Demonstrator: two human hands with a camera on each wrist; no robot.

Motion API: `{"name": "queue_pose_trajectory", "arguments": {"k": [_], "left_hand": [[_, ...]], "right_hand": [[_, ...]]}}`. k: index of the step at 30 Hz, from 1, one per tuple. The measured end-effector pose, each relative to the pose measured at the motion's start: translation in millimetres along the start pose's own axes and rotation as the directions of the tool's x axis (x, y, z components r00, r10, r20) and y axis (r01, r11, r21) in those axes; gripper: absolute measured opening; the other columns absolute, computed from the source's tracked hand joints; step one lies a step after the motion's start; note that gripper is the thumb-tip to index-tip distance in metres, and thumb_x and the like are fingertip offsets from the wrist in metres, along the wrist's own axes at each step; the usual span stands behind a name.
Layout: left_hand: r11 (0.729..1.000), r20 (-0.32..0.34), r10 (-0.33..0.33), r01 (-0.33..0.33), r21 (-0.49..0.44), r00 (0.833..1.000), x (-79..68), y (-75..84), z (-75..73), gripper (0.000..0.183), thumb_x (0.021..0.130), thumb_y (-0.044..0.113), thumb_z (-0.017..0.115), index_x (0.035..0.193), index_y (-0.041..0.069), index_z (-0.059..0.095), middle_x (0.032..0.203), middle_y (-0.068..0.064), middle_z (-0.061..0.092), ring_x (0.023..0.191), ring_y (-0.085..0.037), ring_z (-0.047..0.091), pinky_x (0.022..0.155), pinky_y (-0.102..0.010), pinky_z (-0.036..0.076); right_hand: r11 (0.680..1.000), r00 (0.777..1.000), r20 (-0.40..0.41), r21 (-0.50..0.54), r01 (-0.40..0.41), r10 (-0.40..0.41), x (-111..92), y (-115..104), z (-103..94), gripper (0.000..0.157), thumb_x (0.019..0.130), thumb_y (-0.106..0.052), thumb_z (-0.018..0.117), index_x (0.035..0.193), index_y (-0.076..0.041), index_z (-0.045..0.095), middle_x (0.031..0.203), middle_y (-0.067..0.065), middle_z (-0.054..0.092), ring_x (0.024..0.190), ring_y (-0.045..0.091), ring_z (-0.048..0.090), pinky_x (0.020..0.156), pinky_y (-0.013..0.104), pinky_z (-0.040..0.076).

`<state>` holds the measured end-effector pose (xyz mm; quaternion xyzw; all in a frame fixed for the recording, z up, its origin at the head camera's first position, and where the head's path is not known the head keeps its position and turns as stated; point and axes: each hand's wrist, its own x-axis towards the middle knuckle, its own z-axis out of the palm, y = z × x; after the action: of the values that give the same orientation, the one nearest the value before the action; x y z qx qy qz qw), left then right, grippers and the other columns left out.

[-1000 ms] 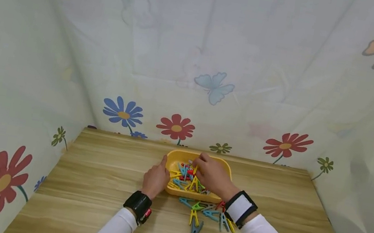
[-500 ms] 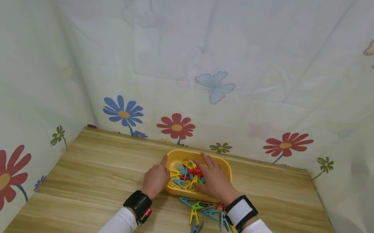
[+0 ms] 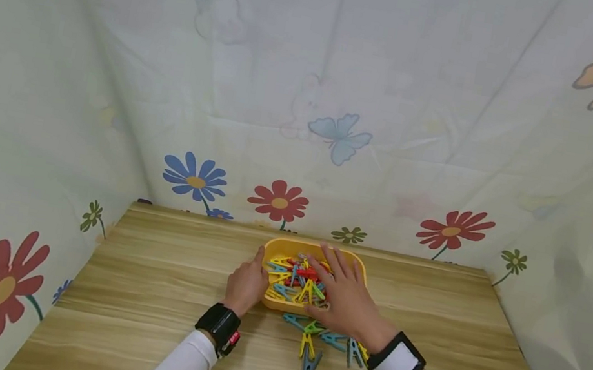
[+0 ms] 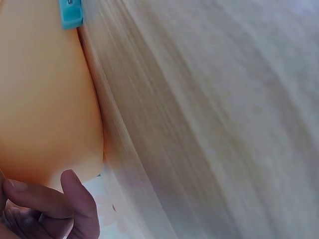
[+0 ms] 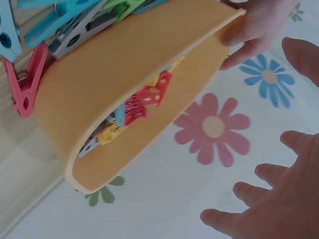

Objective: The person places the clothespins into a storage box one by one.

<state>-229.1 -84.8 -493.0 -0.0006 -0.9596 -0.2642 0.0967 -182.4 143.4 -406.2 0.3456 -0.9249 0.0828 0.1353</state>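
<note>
A yellow plastic bin (image 3: 282,306) stands on the table, holding a heap of clothespins (image 3: 292,279) in yellow, blue, red and green. My left hand (image 3: 247,283) grips the bin's left end; the right wrist view shows its digits at the rim. In the left wrist view, bent fingers (image 4: 82,206) lie close to the bin's wall. Above the bin's right part spreads my right hand (image 3: 350,302), fingers apart and nothing in them, hiding some clothespins. The right wrist view also has its splayed fingers (image 5: 249,194) beside the bin.
More clothespins lie on the wooden table (image 3: 166,294) along the bin's near side, among them a dark blue-grey one (image 3: 310,365) closest to me and a red one (image 5: 26,82). Behind the table hangs a flowered cloth (image 3: 257,139).
My right hand let go of a yellow clothespin in the bin, spread its fingers and drew back slightly to the right and nearer. The left hand stayed at the bin's end.
</note>
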Motion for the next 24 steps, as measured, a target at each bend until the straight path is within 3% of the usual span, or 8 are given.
{"name": "queue_pose_trajectory", "arguments": {"k": [9, 17, 20, 24], "left_hand": [[1.000, 0.016, -0.012, 0.012, 0.004, 1.000, 0.8, 0.4, 0.8, 0.055, 0.093, 0.021, 0.050, 0.143, 0.010, 0.030, 0.054, -0.002, 0.045, 0.043, -0.016, 0.043, 0.041, -0.034, 0.039], [1.000, 0.020, -0.014, 0.014, -0.001, 1.000, 0.7, -0.4, 0.6, 0.055, 0.093, 0.021, 0.050, 0.143, 0.010, 0.030, 0.054, -0.002, 0.045, 0.043, -0.016, 0.043, 0.042, -0.034, 0.039], [1.000, 0.016, -0.013, 0.013, -0.005, 1.000, 0.1, -0.6, 0.2, 0.055, 0.093, 0.021, 0.050, 0.143, 0.010, 0.030, 0.054, -0.003, 0.046, 0.043, -0.017, 0.043, 0.043, -0.035, 0.040], [1.000, 0.005, -0.002, 0.002, 0.002, 1.000, -0.1, -1.4, 0.4, 0.055, 0.093, 0.021, 0.050, 0.143, 0.009, 0.031, 0.054, -0.003, 0.046, 0.043, -0.016, 0.042, 0.042, -0.035, 0.040]], "right_hand": [[0.999, 0.998, 0.037, -0.005, 0.048, -0.048, -26.9, -20.1, -11.9, 0.094, 0.075, -0.070, 0.053, 0.148, -0.024, 0.015, 0.154, 0.006, -0.001, 0.137, 0.030, 0.002, 0.104, 0.058, 0.015], [0.997, 0.994, 0.091, 0.044, 0.059, -0.063, -47.6, -37.9, -6.5, 0.094, 0.075, -0.070, 0.052, 0.148, -0.026, 0.013, 0.154, 0.003, -0.003, 0.136, 0.031, -0.001, 0.104, 0.056, 0.016], [0.994, 0.993, 0.072, 0.066, 0.092, -0.096, -54.6, -43.9, -0.3, 0.092, 0.077, -0.068, 0.052, 0.148, -0.025, 0.013, 0.154, 0.005, 0.000, 0.136, 0.031, 0.002, 0.103, 0.057, 0.020], [0.983, 0.987, 0.060, 0.115, 0.142, -0.149, -66.1, -52.6, 8.7, 0.084, 0.081, -0.064, 0.052, 0.148, -0.027, 0.015, 0.153, 0.003, 0.006, 0.135, 0.025, 0.013, 0.097, 0.053, 0.034]]}}
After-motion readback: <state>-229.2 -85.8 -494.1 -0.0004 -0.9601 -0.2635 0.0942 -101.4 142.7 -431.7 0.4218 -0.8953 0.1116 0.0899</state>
